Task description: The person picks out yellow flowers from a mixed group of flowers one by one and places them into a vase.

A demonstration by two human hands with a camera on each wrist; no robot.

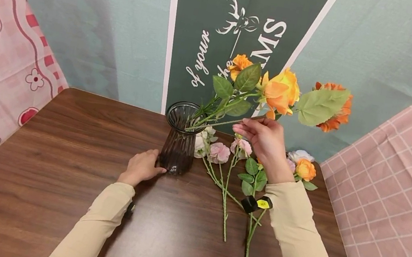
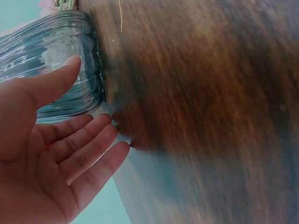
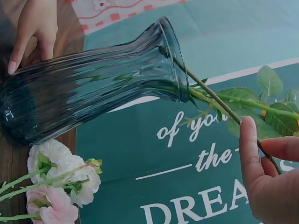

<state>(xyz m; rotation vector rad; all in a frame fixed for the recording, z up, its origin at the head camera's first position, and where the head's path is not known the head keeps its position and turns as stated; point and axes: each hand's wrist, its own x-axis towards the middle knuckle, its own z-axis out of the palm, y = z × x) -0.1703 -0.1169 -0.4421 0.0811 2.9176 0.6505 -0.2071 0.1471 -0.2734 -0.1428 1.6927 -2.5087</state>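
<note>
A dark ribbed glass vase (image 1: 179,146) stands upright on the wooden table, with stems of orange roses (image 1: 280,91) leaning out of its mouth to the right. Pinched between thumb and fingers of my right hand (image 1: 265,140) is the thin stem (image 3: 212,95) of a deep orange flower (image 1: 340,111), which has a broad pale leaf (image 1: 323,105). The lower end of that stem passes inside the vase's rim. Beside the vase base, my left hand (image 1: 143,166) has its fingers extended, the thumb (image 2: 70,70) overlapping the glass in the left wrist view.
Pink and white flowers (image 1: 220,153) lie on the table (image 1: 72,179) right of the vase, their green stems toward the front. Farther right, under my right forearm, lie more stems and an orange rose (image 1: 306,169). Printed cloths (image 1: 137,23) hang behind and at both sides.
</note>
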